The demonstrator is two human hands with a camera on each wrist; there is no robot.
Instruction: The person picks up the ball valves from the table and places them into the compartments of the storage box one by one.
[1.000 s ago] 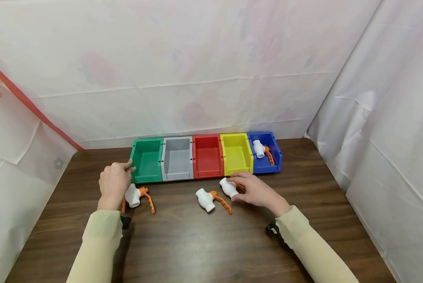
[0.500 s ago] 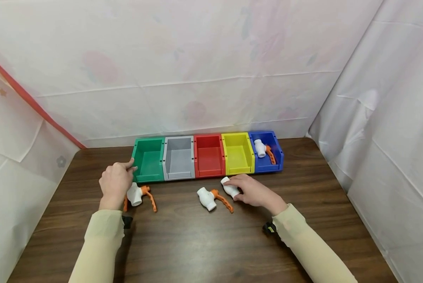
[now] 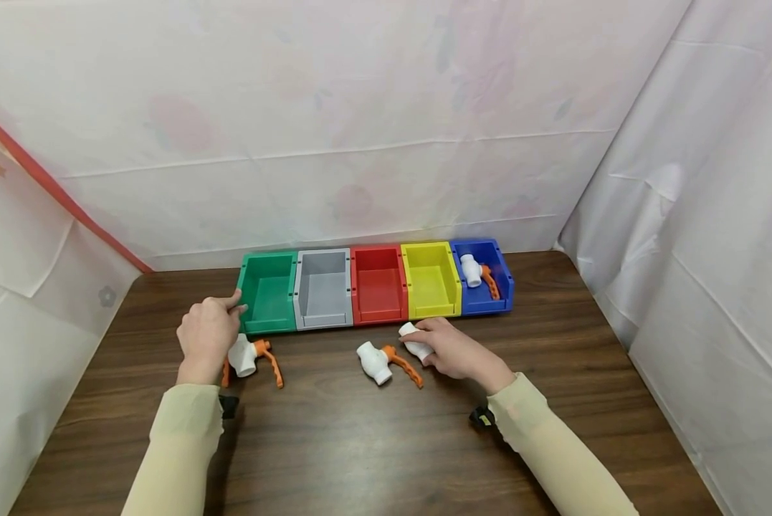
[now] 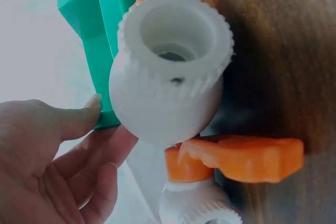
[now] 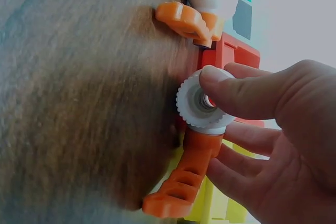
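Note:
My right hand grips a white ball valve lying before the yellow bin, thumb on its ribbed end. In the right wrist view its orange handle points down, away from the fingers. At the left, my left hand pinches the edge of the green bin between thumb and fingers. Beside that hand lies a white valve with an orange handle; another valve is largely hidden beneath the hand in the head view. Between the hands lies one more valve.
A grey bin, a red bin, a yellow bin and a blue bin continue the row. Inside the blue one lies a valve. Behind the wooden table hangs a pale curtain.
My right hand has shifted slightly left over its valve, which now shows less from above, its orange handle covered. The left hand stays at the green bin.

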